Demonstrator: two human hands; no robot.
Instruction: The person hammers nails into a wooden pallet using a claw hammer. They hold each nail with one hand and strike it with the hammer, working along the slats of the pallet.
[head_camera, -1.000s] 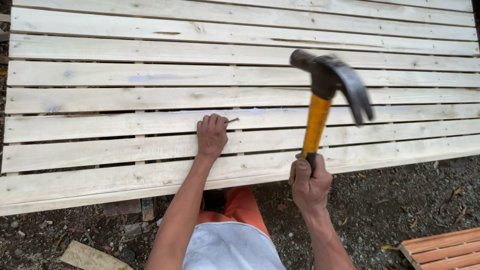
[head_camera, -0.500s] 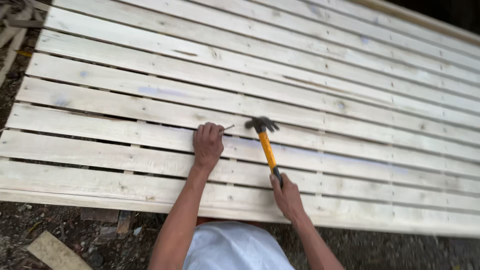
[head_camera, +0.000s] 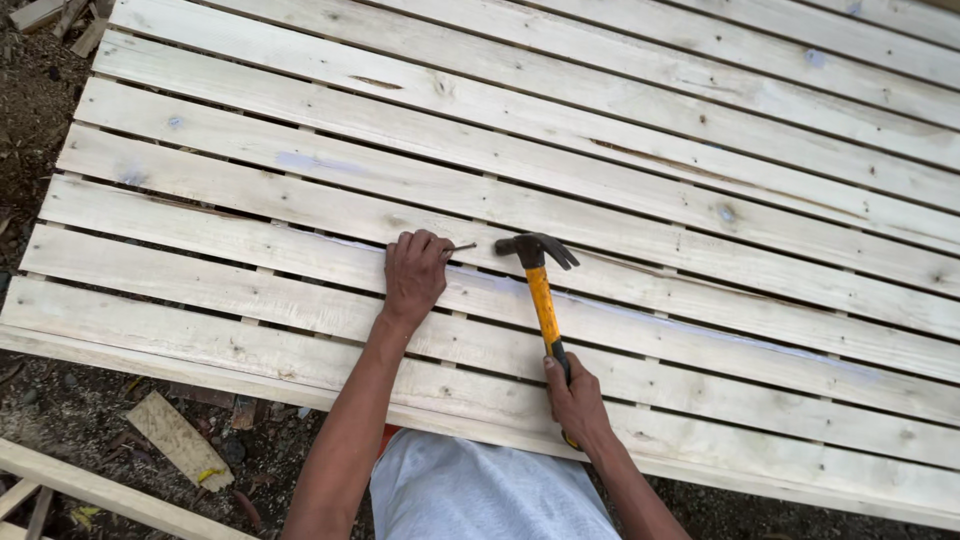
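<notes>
Nail sits pinched in the left hand, fingers closed round it, tip on a slat of the pale panel. Right hand is closed round the low end of the hammer, head just right of the nail. Hammer looks stiff and head-heavy, best held low; nail is small, hard, easily dropped.

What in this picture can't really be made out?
- Head view: the nail by the left hand is too small to show whether its tip is in the wood.
- The hammer handle's end is hidden inside the right hand.
- The slatted wood panel is cut off by the top and right edges.
- The supports beneath are hidden by the slats.
</notes>
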